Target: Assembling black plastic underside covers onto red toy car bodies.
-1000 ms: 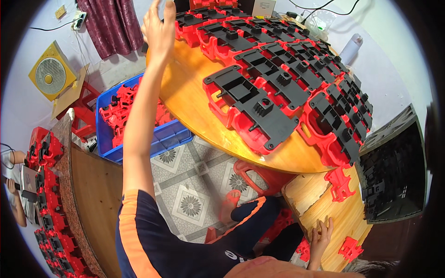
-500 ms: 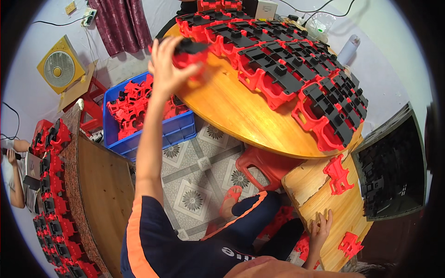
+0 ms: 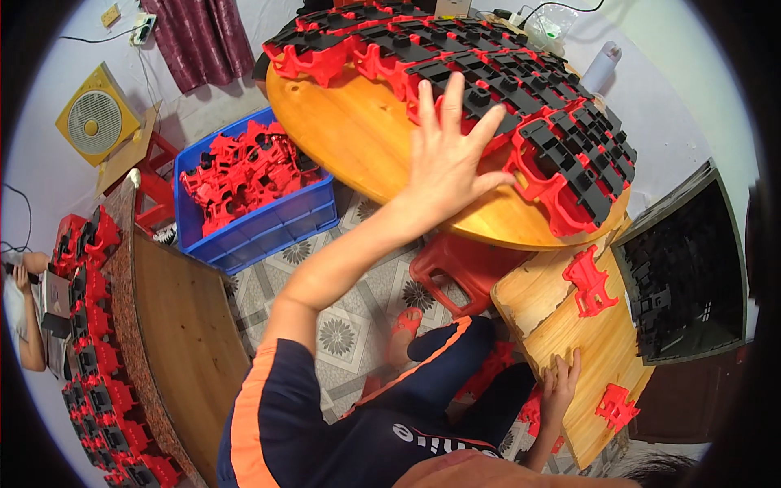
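Observation:
My left hand (image 3: 451,159) reaches over the round wooden table (image 3: 346,134), its fingers spread and nothing in it. Under and beyond its fingertips lie rows of red plastic frames with black tops (image 3: 521,77), packed close together. At the left end of the rows sits one such red-and-black frame (image 3: 313,61). My right hand (image 3: 560,386) rests at the near edge of a wooden board (image 3: 590,350), fingers loosely apart and holding nothing. Two bare red plastic frames lie on that board, one (image 3: 591,283) beyond the hand and one (image 3: 617,408) to its right.
A blue crate (image 3: 268,232) full of red frames stands on the tiled floor. Left of it, more red-and-black frames (image 3: 98,366) line a ledge, with another person's arm (image 3: 30,321) beside them. A red stool (image 3: 455,272) is under the table; a dark screen (image 3: 687,276) stands right.
My left hand has let go of a red-and-black frame at the table's left side and swung right over the rows. My right hand has barely moved.

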Demonstrator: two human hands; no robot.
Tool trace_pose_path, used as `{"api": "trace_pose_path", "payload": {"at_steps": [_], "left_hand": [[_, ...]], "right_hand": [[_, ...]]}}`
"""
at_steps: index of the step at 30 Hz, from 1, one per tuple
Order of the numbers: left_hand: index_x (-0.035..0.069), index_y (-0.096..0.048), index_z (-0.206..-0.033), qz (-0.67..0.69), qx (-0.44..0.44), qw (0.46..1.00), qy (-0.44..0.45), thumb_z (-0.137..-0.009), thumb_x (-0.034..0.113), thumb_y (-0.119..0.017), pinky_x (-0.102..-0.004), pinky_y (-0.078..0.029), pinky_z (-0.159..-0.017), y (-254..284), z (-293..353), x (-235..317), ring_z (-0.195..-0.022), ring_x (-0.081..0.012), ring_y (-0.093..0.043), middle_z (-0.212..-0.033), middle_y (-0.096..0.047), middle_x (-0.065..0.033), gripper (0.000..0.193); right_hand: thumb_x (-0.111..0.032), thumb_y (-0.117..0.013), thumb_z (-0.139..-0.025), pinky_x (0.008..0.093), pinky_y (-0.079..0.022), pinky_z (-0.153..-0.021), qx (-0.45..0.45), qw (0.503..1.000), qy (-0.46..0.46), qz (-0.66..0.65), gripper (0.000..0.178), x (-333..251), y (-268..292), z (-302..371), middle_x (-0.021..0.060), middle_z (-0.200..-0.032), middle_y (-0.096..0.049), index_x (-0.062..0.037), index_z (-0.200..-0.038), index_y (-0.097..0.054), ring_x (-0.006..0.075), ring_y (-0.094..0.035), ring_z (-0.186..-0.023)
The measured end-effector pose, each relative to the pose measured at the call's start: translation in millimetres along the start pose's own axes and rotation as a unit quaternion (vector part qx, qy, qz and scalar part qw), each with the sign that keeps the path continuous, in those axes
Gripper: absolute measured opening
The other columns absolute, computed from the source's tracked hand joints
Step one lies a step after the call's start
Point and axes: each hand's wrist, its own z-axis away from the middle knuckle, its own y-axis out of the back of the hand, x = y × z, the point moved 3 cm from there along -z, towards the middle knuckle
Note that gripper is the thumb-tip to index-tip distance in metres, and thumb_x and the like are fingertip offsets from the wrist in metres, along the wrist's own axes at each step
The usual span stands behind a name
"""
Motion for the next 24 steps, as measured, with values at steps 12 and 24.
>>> {"api": "trace_pose_path", "payload": {"at_steps": [12, 24], "left_hand": [[0.007, -0.058, -0.115, -0.038, 0.064, 0.997, 0.026, -0.065, 0.006, -0.081, -0.0455, -0.042, -0.101, 65, 14, -84, -0.116, -0.0407, -0.05, -0.126, -0.052, -0.0204, 0.055], [0.021, -0.053, -0.128, 0.081, 0.077, 0.993, 0.025, -0.058, 0.042, -0.088, -0.0666, -0.034, -0.098, -44, 26, 154, -0.135, -0.0546, -0.022, -0.145, -0.033, -0.0204, 0.081]], "right_hand": [[0.003, -0.061, -0.087, 0.036, -0.049, -0.093, 0.03, 0.999, -0.031, -0.021, 0.029, 34, 18, 42, 0.0215, -0.146, -0.039, 0.0051, -0.115, -0.061, 0.0336, -0.06, -0.113], [0.0, -0.066, -0.086, 0.0346, -0.053, -0.081, 0.062, 0.996, -0.029, -0.054, 0.031, 39, 22, 92, 0.017, -0.145, -0.041, 0.0016, -0.117, -0.059, 0.0298, -0.062, -0.1]]}}
